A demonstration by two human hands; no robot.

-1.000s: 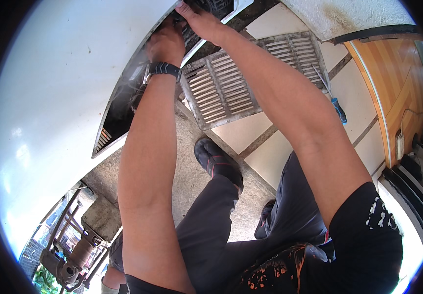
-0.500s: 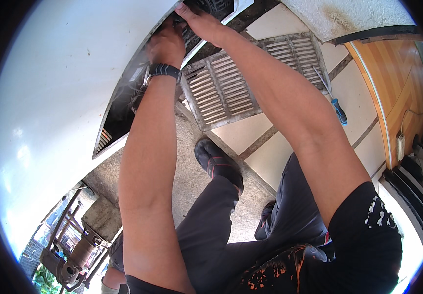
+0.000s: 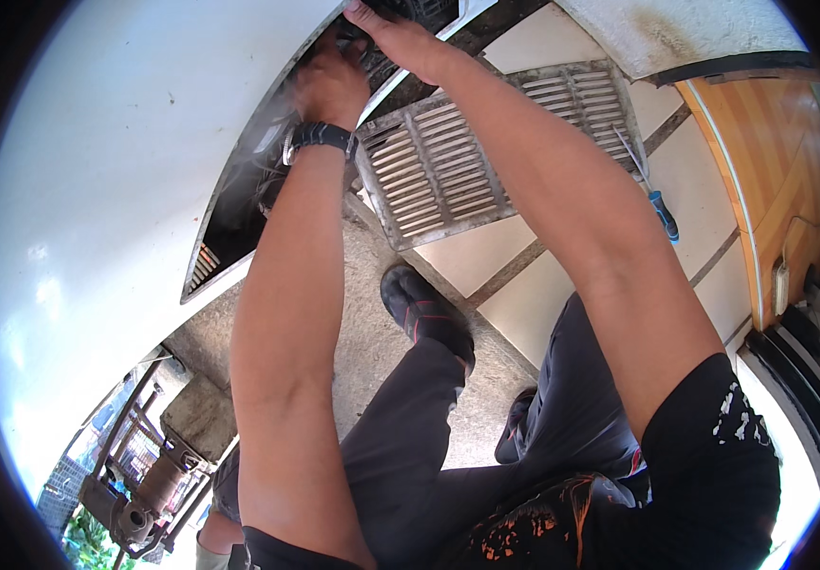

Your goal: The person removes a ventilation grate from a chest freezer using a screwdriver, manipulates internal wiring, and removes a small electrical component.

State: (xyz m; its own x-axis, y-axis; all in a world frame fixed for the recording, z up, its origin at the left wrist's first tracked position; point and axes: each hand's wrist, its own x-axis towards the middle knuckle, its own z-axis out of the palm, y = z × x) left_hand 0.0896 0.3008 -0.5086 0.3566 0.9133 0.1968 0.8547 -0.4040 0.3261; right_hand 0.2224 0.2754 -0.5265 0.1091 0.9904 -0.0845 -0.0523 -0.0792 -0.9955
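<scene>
My left hand point(image 3: 332, 84), with a dark watch point(image 3: 323, 138) on the wrist, reaches into a dark opening along the edge of a curved white panel point(image 3: 125, 142). Its fingers are curled among dark parts; what they hold is unclear. Just right of it, my right hand point(image 3: 393, 36) has one digit stretched to the opening's upper edge, and its other fingers are hidden. A dirty slatted grille point(image 3: 424, 190) lies beneath my right forearm. A screwdriver point(image 3: 662, 214) with a blue handle rests at the grille's right end.
My shoes rest on concrete point(image 3: 362, 285) and beside pale tiles point(image 3: 467, 256). A wooden panel point(image 3: 781, 190) with a cord stands right. A rusty metal frame with a cylinder point(image 3: 158, 489) is at lower left, with part of another person point(image 3: 215, 532) beside it.
The whole view has shifted slightly. My left hand has moved a little to the right within the opening, its fingers slightly repositioned. My right hand stays at the edge.
</scene>
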